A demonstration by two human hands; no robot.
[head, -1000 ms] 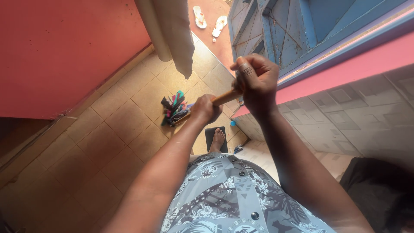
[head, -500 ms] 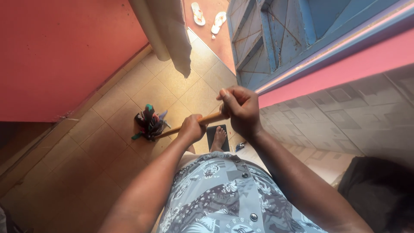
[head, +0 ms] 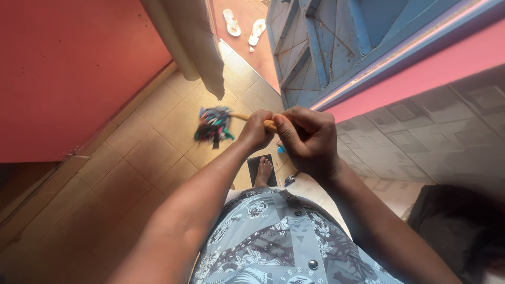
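Left hand (head: 255, 131) and right hand (head: 307, 138) both clenched round wooden mop handle (head: 269, 125); rag mop head (head: 212, 124) on tiled floor (head: 147, 152).

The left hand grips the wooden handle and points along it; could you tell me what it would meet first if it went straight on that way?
Probably the mop's rag head at the end of the wooden handle, which the left hand grips. Beyond lies the tiled floor; depth is hard to judge.

Grey-blue floral shirt (head: 273, 236) with dark snap buttons, bare forearms, bare foot (head: 264, 171)
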